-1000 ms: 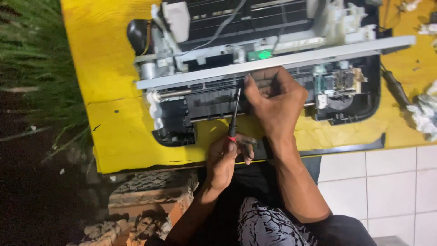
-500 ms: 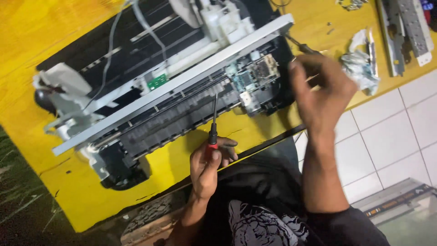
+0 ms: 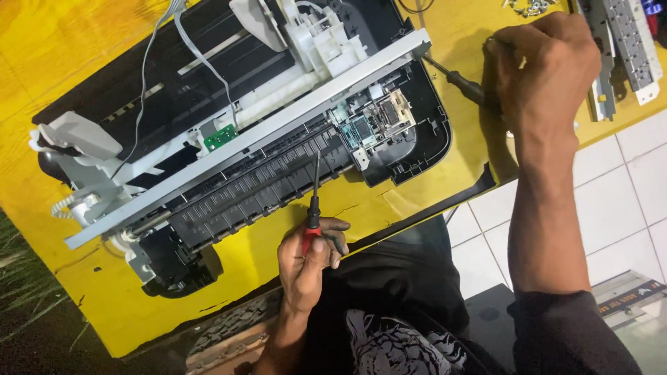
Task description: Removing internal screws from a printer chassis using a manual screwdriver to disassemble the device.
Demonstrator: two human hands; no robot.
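The person wears a black shirt [image 3: 403, 298] with a white patterned print [image 3: 389, 347] and dark sleeves [image 3: 570, 333].

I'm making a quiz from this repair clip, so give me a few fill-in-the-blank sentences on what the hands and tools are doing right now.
1. The left hand holds a screwdriver whose handle is black and ____.
2. The opened printer lies on a ____ board.
3. The right hand rests on a second, ____-handled screwdriver.
4. The floor beside the board is covered with white ____.

Missing words: red; yellow; black; tiles
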